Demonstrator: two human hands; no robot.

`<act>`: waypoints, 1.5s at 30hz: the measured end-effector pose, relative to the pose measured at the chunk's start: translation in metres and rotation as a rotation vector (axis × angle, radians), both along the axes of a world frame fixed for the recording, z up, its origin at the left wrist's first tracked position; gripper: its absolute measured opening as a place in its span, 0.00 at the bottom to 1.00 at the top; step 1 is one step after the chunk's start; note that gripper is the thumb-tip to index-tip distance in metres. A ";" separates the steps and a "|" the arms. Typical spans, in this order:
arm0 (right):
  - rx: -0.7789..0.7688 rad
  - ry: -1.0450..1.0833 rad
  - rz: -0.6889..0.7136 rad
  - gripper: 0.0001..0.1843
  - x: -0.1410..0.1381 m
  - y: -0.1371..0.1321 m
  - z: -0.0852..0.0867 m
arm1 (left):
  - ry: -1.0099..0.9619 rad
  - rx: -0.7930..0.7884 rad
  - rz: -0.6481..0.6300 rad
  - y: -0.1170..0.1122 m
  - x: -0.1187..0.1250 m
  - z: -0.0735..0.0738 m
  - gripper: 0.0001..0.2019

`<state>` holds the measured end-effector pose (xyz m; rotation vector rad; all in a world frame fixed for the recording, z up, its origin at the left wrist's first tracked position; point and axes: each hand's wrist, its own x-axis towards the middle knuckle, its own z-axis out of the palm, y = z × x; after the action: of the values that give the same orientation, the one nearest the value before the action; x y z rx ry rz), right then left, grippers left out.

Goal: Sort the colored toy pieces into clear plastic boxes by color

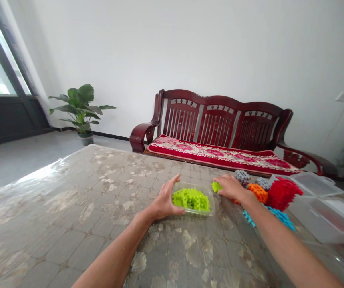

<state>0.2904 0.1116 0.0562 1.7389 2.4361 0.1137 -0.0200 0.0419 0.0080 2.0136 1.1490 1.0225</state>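
My left hand curls round the near left side of a small clear plastic tub that holds several lime green toy pieces. My right hand rests just right of the tub, its fingers pinched on one more lime green piece near the tub's far right corner. A heap of loose toy pieces lies beside that hand: orange, red, grey and blue.
Everything sits on a table with a floral patterned cover. Clear plastic boxes and a lid stand at the right. Beyond the table are a dark wooden bench with a red cushion, a potted plant and a window.
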 end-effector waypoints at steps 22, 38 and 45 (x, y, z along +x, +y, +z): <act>-0.024 0.789 0.476 0.19 -0.107 -0.035 0.009 | -0.065 -0.006 -0.005 0.002 0.003 -0.008 0.68; 0.055 0.534 0.357 0.16 -0.119 -0.055 0.014 | -0.060 0.010 -0.001 0.002 0.002 -0.007 0.67; 0.099 0.636 0.335 0.15 -0.113 -0.057 0.005 | -0.056 0.023 -0.002 0.002 0.003 -0.007 0.65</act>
<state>0.1775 0.0547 0.0611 1.5547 3.2080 -0.3438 -0.0175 0.0435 0.0011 1.9905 1.1104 1.0884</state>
